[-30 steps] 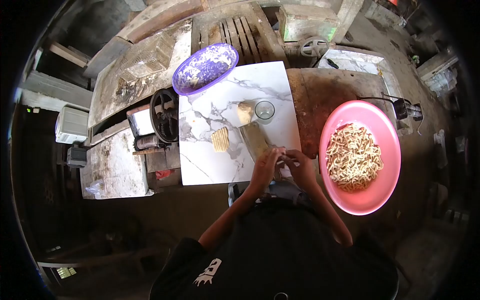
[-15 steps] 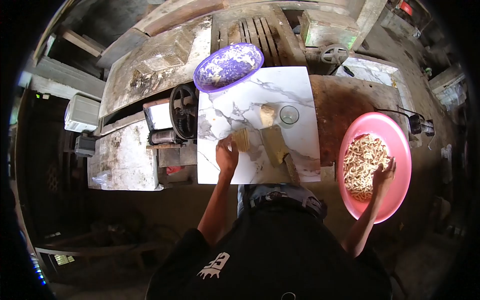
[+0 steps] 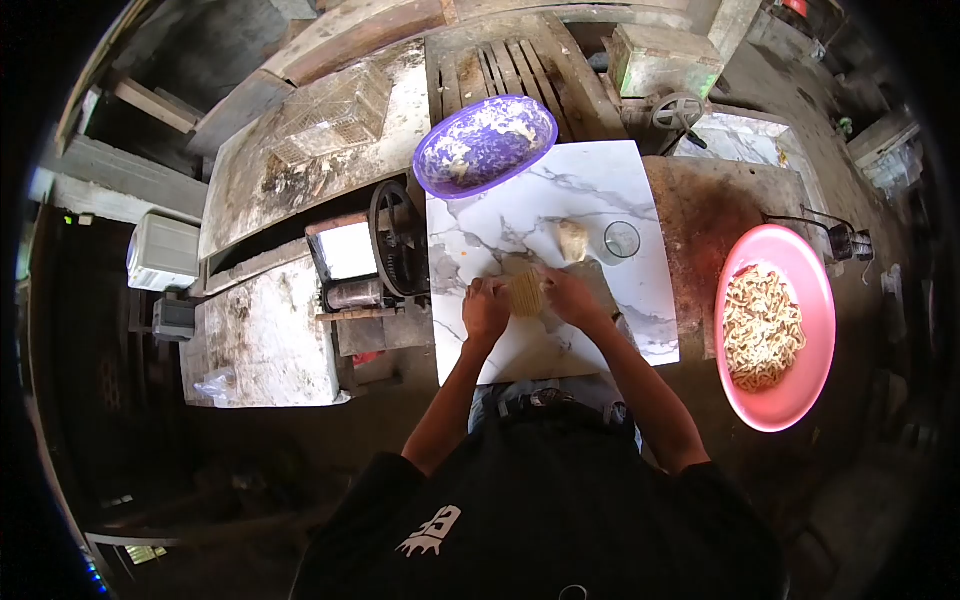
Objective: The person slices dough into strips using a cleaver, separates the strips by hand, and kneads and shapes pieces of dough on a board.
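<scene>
On the marble-patterned tabletop lies a small yellowish piece with parallel ridges (image 3: 526,296), like dough cut into strips. My left hand (image 3: 486,309) is closed on its left edge. My right hand (image 3: 568,298) grips its right side, fingers bent and partly hidden. Beneath my right hand and forearm, a flat grey-green slab (image 3: 602,284) is largely covered. A pale lump of dough (image 3: 572,242) sits just beyond it, beside a clear glass (image 3: 621,240).
A purple basin (image 3: 484,150) smeared with pale residue rests at the table's far edge. To the right stands a pink basin (image 3: 822,340) holding many short dough pieces (image 3: 762,335). A roller machine with a black wheel (image 3: 397,240) is at the left.
My right hand has left the pink basin and come to the ridged dough on the table. My left hand stays at its left side. The view has shifted slightly.
</scene>
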Action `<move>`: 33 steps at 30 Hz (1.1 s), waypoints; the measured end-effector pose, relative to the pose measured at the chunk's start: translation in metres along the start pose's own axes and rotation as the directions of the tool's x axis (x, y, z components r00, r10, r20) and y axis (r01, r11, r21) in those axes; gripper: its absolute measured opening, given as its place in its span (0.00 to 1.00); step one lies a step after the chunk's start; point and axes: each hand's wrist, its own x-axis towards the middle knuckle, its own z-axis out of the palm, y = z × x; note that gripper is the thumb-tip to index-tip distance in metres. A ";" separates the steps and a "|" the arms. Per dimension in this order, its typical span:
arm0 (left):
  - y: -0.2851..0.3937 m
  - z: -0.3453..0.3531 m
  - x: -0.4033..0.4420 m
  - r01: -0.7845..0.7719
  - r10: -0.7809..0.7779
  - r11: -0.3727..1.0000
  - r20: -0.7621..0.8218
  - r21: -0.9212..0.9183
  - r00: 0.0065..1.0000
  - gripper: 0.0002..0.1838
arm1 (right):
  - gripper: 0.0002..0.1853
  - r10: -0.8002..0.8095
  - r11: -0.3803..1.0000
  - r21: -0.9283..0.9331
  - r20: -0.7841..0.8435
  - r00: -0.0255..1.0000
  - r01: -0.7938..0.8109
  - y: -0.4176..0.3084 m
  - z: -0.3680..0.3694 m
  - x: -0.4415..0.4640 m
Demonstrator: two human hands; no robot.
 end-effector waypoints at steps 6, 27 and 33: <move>-0.006 -0.021 -0.011 0.226 -0.116 0.766 0.215 -0.601 0.970 0.15 | 0.15 -0.084 0.984 -0.170 -0.171 0.982 0.054 -0.027 0.017 0.004; -0.008 -0.069 -0.026 0.579 0.106 0.358 0.648 -0.733 0.754 0.14 | 0.08 0.129 0.942 0.336 -0.309 0.942 -0.019 -0.050 0.001 -0.053; 0.028 -0.080 -0.025 0.520 0.153 0.496 0.659 -0.696 0.736 0.16 | 0.14 0.258 0.722 0.683 -0.120 0.959 -0.109 -0.054 -0.005 -0.098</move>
